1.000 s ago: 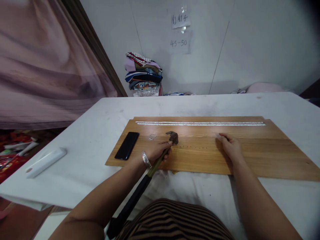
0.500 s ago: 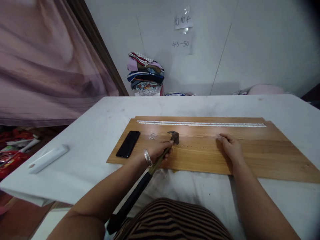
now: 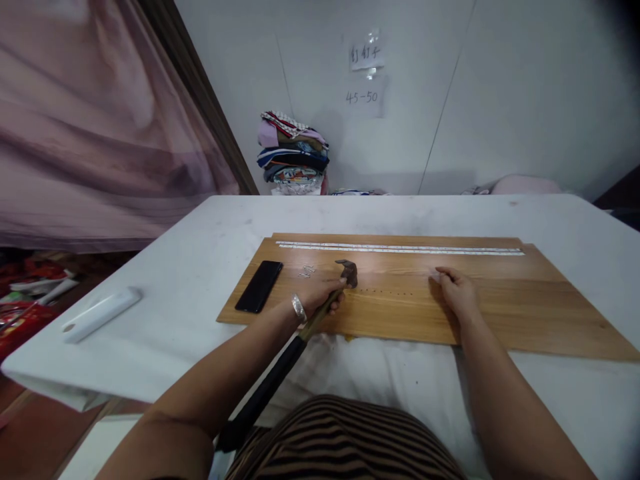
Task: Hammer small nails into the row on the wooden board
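My left hand (image 3: 323, 295), with a silver bracelet at the wrist, is wrapped round a claw hammer (image 3: 347, 273) just below its head. The hammer's black grip runs back toward my body. Under the head lies a wooden board (image 3: 540, 300), with a row of small dark dots (image 3: 385, 292) to the right of the hammer. My right hand (image 3: 459, 295) rests low over the board, thumb and forefinger pinched together. A small pale patch shows at its fingertips; whether it is a held thing or a sheen I cannot make out. Several nails (image 3: 307, 271) lie left of the hammer head.
A black phone (image 3: 259, 286) lies on the board's left end. Two white measuring strips (image 3: 400, 249) run along its far side. The white table (image 3: 170, 267) carries a white plastic object (image 3: 103, 315) at left. Folded clothes (image 3: 293, 153) are stacked by the wall.
The view has tilted up slightly. Both hands keep nearly the same places over the board, and the hammer stays in my left hand.
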The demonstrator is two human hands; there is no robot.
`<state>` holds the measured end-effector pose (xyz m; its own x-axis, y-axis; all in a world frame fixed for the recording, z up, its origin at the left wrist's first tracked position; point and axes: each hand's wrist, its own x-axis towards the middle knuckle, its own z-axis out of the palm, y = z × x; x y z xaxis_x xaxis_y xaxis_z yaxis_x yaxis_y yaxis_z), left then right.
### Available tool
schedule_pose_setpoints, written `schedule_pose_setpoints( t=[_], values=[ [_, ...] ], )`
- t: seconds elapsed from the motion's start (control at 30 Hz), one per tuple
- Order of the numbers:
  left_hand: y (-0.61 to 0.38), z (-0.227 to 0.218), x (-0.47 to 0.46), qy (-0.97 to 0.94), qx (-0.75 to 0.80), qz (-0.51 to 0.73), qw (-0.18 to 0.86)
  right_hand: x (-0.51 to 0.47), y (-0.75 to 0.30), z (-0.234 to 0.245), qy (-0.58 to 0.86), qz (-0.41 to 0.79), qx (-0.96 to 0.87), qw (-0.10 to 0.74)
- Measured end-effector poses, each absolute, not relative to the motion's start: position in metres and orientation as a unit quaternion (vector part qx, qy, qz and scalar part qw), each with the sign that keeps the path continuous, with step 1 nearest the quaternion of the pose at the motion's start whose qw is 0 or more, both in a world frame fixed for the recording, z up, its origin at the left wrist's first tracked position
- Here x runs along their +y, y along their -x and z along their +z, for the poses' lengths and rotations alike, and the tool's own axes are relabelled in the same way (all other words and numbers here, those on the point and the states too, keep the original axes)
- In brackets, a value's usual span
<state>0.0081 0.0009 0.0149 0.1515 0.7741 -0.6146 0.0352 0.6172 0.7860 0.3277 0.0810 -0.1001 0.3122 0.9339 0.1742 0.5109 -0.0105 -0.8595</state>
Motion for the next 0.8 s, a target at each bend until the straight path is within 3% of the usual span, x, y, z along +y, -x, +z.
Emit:
schedule_pose_setpoints(
  t=[0.8],
  values=[
    [-0.0074,0.0154,0.0000,-0.366,0.570,0.285,0.679,0.0831,-0.3274,-0.1012,0.667,0.220,-0.550,0.452]
  ],
)
